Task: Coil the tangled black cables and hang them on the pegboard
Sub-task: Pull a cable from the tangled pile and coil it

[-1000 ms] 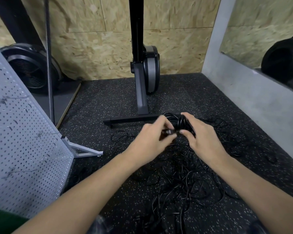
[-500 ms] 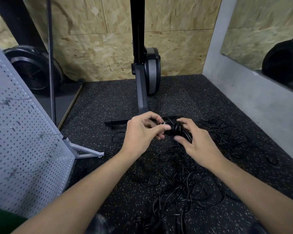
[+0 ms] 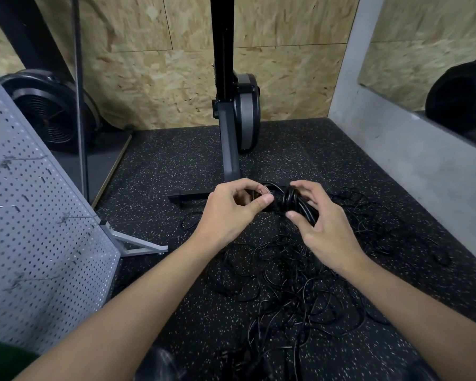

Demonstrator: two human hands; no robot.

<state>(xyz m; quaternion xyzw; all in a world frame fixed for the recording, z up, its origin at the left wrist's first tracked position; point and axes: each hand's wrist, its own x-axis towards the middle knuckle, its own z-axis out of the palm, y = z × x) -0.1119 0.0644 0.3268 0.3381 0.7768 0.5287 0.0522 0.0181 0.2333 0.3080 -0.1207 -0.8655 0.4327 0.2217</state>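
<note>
Dim, even indoor light, soft shadows, sharp centre (wide-angle bending at the edges).

My left hand (image 3: 231, 213) and right hand (image 3: 327, 229) are bare, the nails short and plain. My left forearm (image 3: 138, 301) and right forearm (image 3: 412, 312) are uncovered from the wrists to the bottom edge of the view. Dark green fabric (image 3: 3, 358) shows in the lower left corner beside my left forearm; I cannot tell whether it is a sleeve or the shirt's body.
</note>
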